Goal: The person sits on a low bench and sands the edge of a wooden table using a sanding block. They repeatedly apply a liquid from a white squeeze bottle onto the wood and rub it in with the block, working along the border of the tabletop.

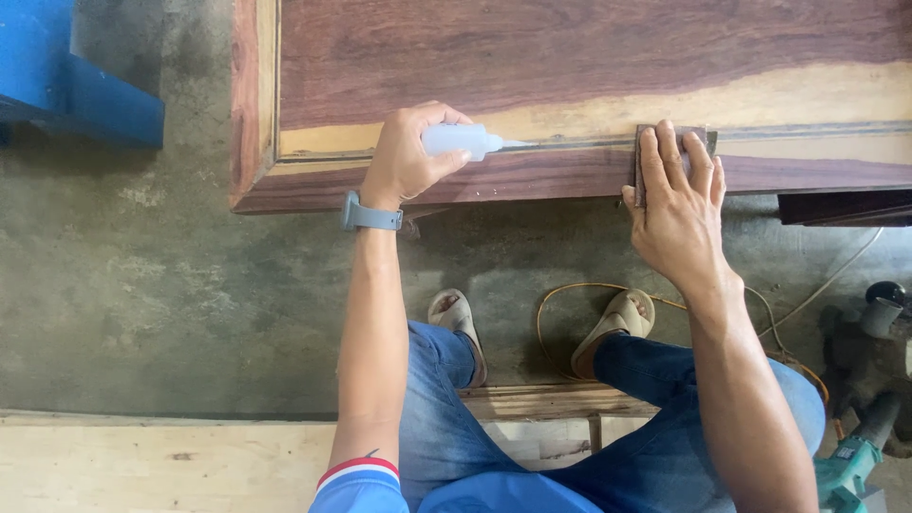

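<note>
My left hand [407,157] grips a small white squeeze bottle [460,140], tilted so its nozzle tip rests on a groove along the lower frame of a reddish-brown wooden panel [570,57]. A grey band is on that wrist. My right hand [676,195] lies flat, fingers together, pressing a dark rectangular block [703,138] against the same groove a little to the right of the nozzle. The panel has a pale yellow streak just above the groove.
A concrete floor [142,285] lies below the panel. A blue object [66,76] stands at the top left. Pale planks [142,465] run along the bottom. An orange cord [579,287] loops by my sandalled feet. Power tools [860,456] sit at the lower right.
</note>
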